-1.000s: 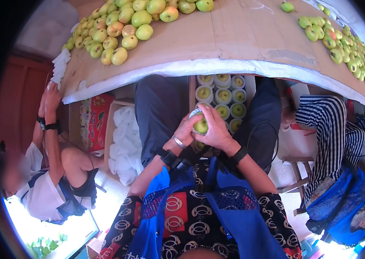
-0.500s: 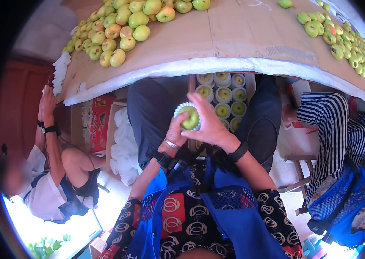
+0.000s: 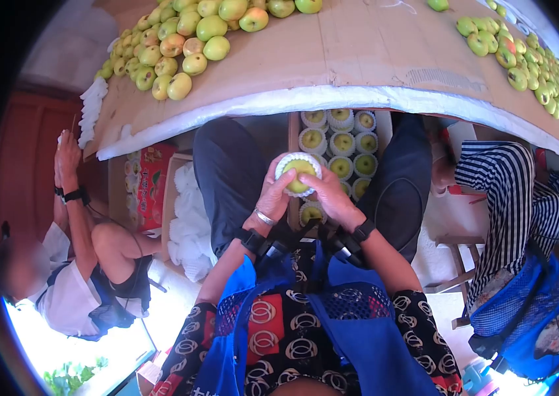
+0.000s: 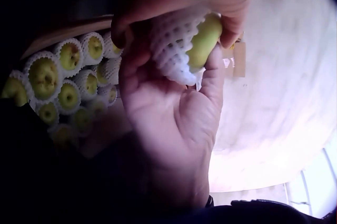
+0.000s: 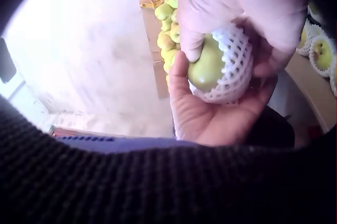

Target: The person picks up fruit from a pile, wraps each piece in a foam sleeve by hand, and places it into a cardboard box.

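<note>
A green apple (image 3: 302, 170) in a white foam net (image 3: 282, 164) is held between both hands in the head view. My left hand (image 3: 270, 201) grips its left side and my right hand (image 3: 335, 199) its right side, with both thumbs on the bare top. In the right wrist view the foam net (image 5: 237, 74) wraps one side of the apple (image 5: 209, 69), while the rest of its skin shows. Below the hands, between the person's legs, stands a cardboard box (image 3: 385, 129) holding rows of netted apples (image 3: 342, 142).
Loose apples are heaped on the cardboard-covered table (image 3: 385, 59), at left (image 3: 213, 30) and right (image 3: 517, 59). White foam nets (image 3: 190, 224) fill a box beside the left leg. Another person (image 3: 88, 264) sits at left; striped trousers (image 3: 497, 198) show at right.
The netted apple went left and tipped top-up, then came back toward the middle. My right hand, spread beside it half a second ago, has closed in, its thumb now on the top.
</note>
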The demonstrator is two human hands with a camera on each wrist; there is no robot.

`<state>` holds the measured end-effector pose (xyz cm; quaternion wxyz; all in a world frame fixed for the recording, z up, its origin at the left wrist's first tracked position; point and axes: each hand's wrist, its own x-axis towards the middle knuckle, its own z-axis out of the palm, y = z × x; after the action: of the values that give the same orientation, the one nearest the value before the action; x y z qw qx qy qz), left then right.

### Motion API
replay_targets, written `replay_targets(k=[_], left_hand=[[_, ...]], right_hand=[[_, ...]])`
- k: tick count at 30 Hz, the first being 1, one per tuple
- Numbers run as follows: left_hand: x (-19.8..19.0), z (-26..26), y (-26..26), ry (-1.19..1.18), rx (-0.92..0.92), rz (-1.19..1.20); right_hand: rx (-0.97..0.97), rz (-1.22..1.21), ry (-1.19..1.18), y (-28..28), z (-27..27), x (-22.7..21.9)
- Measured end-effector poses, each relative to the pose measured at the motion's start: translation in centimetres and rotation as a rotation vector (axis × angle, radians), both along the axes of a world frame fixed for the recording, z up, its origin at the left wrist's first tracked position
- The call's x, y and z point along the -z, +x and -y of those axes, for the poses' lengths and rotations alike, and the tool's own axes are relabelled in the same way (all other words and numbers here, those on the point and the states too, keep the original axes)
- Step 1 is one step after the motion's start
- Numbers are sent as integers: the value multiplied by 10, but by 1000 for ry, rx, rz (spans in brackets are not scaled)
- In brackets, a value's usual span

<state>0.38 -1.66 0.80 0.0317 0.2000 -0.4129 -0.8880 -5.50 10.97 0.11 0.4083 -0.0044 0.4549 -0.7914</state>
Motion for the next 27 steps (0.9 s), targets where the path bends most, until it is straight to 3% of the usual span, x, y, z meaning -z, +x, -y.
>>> replay_targets(k=[4, 6, 10, 16, 18, 19, 21, 24, 27], left_hand=[[3, 5, -4, 110, -91, 78], [5, 3, -4, 38, 74, 121], [4, -6, -6, -109, 61, 142], [14, -3, -9, -21, 105, 95], [12, -1, -9, 55, 96, 127], [11, -1, -9, 137, 91, 159], [7, -1, -8, 159, 115, 163], [9, -4, -6, 157, 166, 156], [12, -5, -6, 125, 162, 124]], right_hand=[[55, -7, -38, -5, -3, 13], [111, -8, -55, -4, -4, 18], [101, 9, -25, -4, -6, 21], [15, 65, 68, -9, -12, 27], [136, -142, 110, -13, -10, 26], [134, -144, 107, -15, -10, 24], [75, -399, 292, -20, -16, 21], [-65, -338, 276, -25, -20, 17], [-24, -352, 218, -24, -18, 20]])
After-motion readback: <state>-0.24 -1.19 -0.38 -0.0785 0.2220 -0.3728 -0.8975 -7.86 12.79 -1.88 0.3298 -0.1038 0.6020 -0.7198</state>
